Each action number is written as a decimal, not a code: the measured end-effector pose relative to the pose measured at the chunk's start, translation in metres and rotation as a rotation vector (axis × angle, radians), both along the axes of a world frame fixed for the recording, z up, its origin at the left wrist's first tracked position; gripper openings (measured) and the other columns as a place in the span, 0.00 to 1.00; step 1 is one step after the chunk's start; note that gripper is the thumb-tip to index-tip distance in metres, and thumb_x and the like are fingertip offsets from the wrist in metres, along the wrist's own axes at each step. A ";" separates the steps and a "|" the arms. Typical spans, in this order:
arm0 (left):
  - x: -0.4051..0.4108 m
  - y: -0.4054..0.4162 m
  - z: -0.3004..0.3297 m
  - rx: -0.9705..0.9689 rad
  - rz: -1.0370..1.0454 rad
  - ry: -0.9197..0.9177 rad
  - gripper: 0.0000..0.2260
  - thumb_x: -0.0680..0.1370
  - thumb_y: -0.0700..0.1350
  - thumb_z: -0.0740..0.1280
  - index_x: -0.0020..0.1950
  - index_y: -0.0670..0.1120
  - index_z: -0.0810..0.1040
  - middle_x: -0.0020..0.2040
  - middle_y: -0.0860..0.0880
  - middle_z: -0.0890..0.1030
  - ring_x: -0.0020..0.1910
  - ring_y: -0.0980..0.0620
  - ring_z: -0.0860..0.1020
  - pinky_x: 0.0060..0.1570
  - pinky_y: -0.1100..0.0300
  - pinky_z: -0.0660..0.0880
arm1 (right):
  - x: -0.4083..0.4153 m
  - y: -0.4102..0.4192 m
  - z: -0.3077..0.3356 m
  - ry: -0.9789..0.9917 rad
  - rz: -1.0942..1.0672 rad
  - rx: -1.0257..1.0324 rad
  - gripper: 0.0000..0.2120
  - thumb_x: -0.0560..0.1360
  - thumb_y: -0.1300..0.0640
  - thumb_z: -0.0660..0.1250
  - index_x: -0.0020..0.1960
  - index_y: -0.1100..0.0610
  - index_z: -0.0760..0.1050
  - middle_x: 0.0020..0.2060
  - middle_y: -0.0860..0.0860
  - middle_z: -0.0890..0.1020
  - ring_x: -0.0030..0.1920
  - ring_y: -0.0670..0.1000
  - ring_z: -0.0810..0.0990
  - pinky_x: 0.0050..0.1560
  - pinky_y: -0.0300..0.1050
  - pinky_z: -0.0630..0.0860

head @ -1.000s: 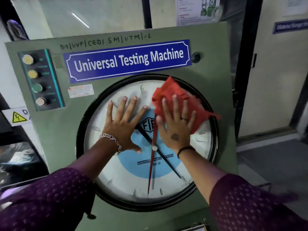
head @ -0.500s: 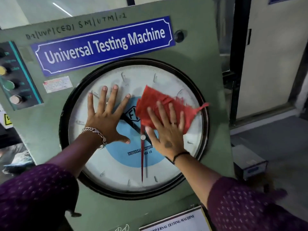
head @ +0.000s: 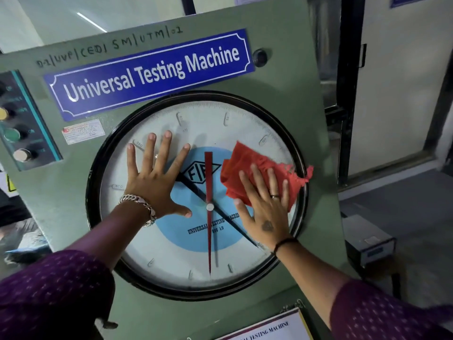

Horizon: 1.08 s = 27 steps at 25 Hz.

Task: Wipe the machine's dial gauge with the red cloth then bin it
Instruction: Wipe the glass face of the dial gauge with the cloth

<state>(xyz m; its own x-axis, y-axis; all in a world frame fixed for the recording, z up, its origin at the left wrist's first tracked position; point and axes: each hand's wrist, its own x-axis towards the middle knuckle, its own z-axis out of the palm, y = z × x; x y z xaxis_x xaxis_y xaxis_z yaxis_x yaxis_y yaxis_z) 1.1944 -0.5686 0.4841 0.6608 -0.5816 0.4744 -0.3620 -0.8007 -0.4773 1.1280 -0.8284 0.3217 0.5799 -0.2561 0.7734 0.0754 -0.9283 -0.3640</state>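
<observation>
A: You're facing the green metal cabinet of the testing machine, a doorway off to your right. Where's the cloth?

B: The crumpled red cloth lies flat on the glass of the large round black-rimmed dial gauge, on its right half, one frayed corner reaching the rim. Half a second ago it sat nearer the centre, so your stroke has swept outward; the right side is getting covered, and I'd judge the lower face is left to do.

A: And my hands?

B: Your right hand presses it with fingers spread flat, palm just below the cloth. Your left hand is splayed bare on the left half, bracing, holding nothing. No bin shows.
</observation>
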 end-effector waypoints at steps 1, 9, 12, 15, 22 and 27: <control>0.000 0.000 0.000 0.000 -0.005 -0.002 0.79 0.49 0.84 0.74 0.90 0.57 0.39 0.89 0.43 0.34 0.87 0.32 0.36 0.78 0.20 0.41 | 0.003 0.000 0.007 0.023 -0.019 0.103 0.34 0.85 0.32 0.56 0.89 0.39 0.56 0.90 0.44 0.53 0.90 0.58 0.47 0.84 0.77 0.47; 0.005 0.001 -0.002 -0.005 -0.013 -0.015 0.79 0.49 0.85 0.73 0.90 0.57 0.39 0.89 0.43 0.33 0.87 0.32 0.35 0.78 0.19 0.42 | -0.005 0.017 -0.023 0.025 0.070 -0.054 0.34 0.85 0.31 0.56 0.88 0.37 0.57 0.90 0.44 0.53 0.90 0.60 0.47 0.82 0.80 0.49; 0.005 0.002 -0.003 -0.008 -0.034 -0.020 0.79 0.49 0.84 0.73 0.90 0.57 0.40 0.89 0.43 0.34 0.87 0.32 0.37 0.78 0.19 0.41 | -0.010 0.013 -0.030 0.140 -0.038 0.401 0.36 0.83 0.29 0.52 0.88 0.35 0.50 0.90 0.42 0.44 0.90 0.60 0.42 0.83 0.79 0.44; 0.005 0.002 -0.004 -0.008 -0.029 -0.036 0.78 0.49 0.85 0.72 0.90 0.57 0.40 0.89 0.43 0.35 0.87 0.32 0.38 0.79 0.20 0.41 | 0.030 0.023 0.056 0.056 -0.028 0.477 0.35 0.83 0.25 0.46 0.88 0.31 0.43 0.87 0.38 0.34 0.89 0.61 0.37 0.82 0.78 0.35; -0.007 0.014 -0.024 -0.180 0.009 0.012 0.73 0.54 0.85 0.71 0.90 0.58 0.43 0.90 0.47 0.37 0.87 0.40 0.33 0.80 0.32 0.28 | 0.011 -0.026 0.042 0.055 0.153 -0.448 0.36 0.83 0.30 0.58 0.89 0.35 0.53 0.91 0.43 0.50 0.90 0.61 0.45 0.81 0.81 0.49; -0.011 0.012 -0.040 -0.331 0.049 0.023 0.73 0.54 0.88 0.65 0.90 0.56 0.43 0.90 0.45 0.39 0.89 0.38 0.39 0.81 0.33 0.29 | 0.047 0.020 0.114 0.016 -0.013 -0.060 0.37 0.82 0.29 0.57 0.89 0.36 0.54 0.91 0.44 0.52 0.90 0.61 0.48 0.83 0.75 0.39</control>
<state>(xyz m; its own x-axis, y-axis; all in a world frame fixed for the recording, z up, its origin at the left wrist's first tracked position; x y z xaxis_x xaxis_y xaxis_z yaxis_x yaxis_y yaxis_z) 1.1837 -0.5565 0.4438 0.6969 -0.3657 0.6169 -0.3268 -0.9276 -0.1807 1.1754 -0.8079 0.4353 0.5891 -0.2168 0.7784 0.0581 -0.9495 -0.3085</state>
